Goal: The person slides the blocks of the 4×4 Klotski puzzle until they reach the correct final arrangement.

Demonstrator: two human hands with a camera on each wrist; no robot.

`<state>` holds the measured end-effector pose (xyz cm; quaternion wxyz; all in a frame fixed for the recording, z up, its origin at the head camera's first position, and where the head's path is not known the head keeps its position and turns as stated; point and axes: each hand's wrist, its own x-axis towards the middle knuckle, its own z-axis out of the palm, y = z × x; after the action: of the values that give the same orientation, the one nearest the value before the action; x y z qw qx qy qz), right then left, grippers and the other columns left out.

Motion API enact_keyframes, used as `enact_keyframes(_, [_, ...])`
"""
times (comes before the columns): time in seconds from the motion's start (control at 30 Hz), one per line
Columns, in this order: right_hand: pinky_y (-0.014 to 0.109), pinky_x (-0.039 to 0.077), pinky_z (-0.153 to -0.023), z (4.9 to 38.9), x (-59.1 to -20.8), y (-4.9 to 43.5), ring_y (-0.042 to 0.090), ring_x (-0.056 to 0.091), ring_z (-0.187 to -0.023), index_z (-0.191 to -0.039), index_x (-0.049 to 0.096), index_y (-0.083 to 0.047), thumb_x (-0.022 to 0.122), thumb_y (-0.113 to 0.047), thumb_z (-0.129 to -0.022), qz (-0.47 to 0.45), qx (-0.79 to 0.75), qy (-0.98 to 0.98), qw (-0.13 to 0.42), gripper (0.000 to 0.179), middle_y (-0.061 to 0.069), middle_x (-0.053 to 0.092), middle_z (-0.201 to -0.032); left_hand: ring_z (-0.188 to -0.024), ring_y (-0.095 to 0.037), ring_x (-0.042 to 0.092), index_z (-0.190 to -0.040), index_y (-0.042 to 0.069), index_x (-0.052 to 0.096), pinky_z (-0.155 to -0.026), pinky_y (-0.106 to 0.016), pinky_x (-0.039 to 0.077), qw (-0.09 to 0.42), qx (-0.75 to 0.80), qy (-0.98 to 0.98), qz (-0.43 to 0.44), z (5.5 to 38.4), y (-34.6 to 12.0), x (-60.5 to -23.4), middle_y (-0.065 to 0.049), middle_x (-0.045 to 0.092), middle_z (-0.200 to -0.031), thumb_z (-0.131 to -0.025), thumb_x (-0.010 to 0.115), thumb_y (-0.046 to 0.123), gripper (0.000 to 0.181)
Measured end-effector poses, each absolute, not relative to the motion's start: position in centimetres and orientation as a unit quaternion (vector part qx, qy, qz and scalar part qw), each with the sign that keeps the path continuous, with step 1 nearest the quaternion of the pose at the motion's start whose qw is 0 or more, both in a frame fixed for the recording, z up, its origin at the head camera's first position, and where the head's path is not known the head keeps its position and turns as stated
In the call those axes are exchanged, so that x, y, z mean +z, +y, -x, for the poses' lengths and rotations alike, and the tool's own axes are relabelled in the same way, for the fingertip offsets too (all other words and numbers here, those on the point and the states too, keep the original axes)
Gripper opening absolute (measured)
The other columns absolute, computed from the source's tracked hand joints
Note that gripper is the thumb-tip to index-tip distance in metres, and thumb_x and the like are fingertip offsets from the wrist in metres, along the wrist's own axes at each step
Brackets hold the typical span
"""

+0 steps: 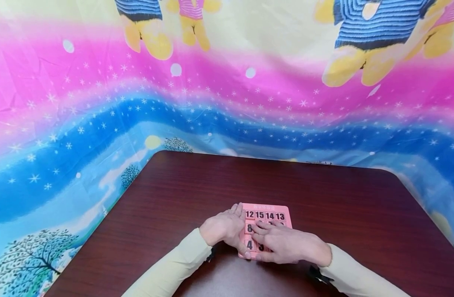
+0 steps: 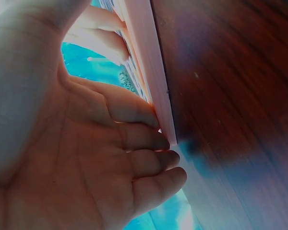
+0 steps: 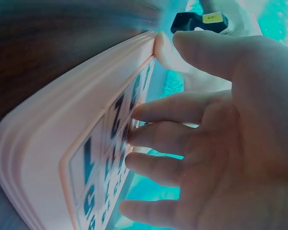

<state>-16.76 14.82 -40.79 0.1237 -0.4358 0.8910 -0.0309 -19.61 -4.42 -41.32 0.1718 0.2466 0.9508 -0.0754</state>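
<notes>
A pink number sliding puzzle lies flat on the table, its far row reading 12, 15, 14, 13. An 8 and a 4 show down its left side, with a 3 beside the 4. My left hand rests along the puzzle's left edge, fingers extended and thumb at the near left corner. In the left wrist view, its fingertips are right at the board's side. My right hand reaches over the tiles from the right, fingers spread and nearly straight. Fingertips touch the number tiles in the right wrist view; several tiles are hidden beneath this hand.
The dark brown wooden table extends around the puzzle, with its far edge close to a colourful printed curtain. Light sleeves cover both forearms, and a black strap shows under the right wrist.
</notes>
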Motion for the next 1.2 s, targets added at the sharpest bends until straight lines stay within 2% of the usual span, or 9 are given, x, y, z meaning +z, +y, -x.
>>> enact_keyframes(0.13, [0.056, 0.033, -0.116, 17.2, -41.0, 14.8, 0.031, 0.034, -0.146, -0.144, 0.05, -0.011, 0.044, -0.056, -0.099, 0.433, -0.027, 0.893, 0.12, 0.064, 0.009, 0.045, -0.153, -0.152, -0.027, 0.021, -0.154, 0.002, 0.026, -0.123, -0.033, 0.026, 0.171, -0.081, 0.95, -0.247, 19.6, -4.4, -41.3, -0.017, 0.018, -0.164, -0.062, 0.071, 0.08, 0.129])
enact_keyframes(0.47, [0.058, 0.035, -0.114, 18.0, -41.3, 14.7, 0.031, 0.037, -0.145, -0.142, 0.053, -0.013, 0.053, -0.045, -0.098, 0.421, -0.016, 0.9, 0.115, 0.055, 0.01, 0.047, -0.151, -0.152, -0.027, 0.019, -0.154, 0.003, 0.027, -0.123, -0.033, 0.026, 0.175, -0.089, 0.949, -0.248, 19.6, -4.5, -41.3, -0.016, 0.017, -0.164, -0.063, 0.069, 0.082, 0.128])
enact_keyframes(0.7, [0.065, 0.035, -0.11, 16.5, -40.7, 14.9, 0.032, 0.039, -0.143, -0.143, 0.052, -0.013, 0.054, -0.051, -0.097, 0.429, -0.005, 0.899, 0.094, 0.06, 0.01, 0.047, -0.151, -0.152, -0.027, 0.02, -0.155, 0.004, 0.026, -0.123, -0.034, 0.026, 0.172, -0.082, 0.95, -0.248, 19.6, -4.4, -41.3, -0.016, 0.017, -0.164, -0.062, 0.07, 0.081, 0.129])
enact_keyframes(0.93, [0.06, 0.042, -0.107, 14.4, -40.0, 15.4, 0.027, 0.044, -0.141, -0.143, 0.053, -0.017, 0.056, -0.052, -0.095, 0.454, 0.03, 0.886, 0.09, 0.059, 0.004, 0.051, -0.149, -0.152, -0.026, 0.022, -0.155, 0.003, 0.026, -0.123, -0.033, 0.026, 0.167, -0.079, 0.95, -0.252, 19.6, -4.4, -41.2, -0.016, 0.018, -0.164, -0.062, 0.071, 0.081, 0.129])
enact_keyframes(1.2, [0.059, 0.045, -0.105, 13.0, -40.1, 15.6, 0.026, 0.046, -0.139, -0.141, 0.055, -0.02, 0.052, -0.055, -0.096, 0.484, 0.038, 0.871, 0.078, 0.057, 0.001, 0.053, -0.147, -0.152, -0.026, 0.022, -0.154, 0.002, 0.026, -0.121, -0.034, 0.03, 0.165, -0.073, 0.951, -0.252, 19.5, -4.7, -41.3, -0.016, 0.017, -0.164, -0.056, 0.075, 0.08, 0.134])
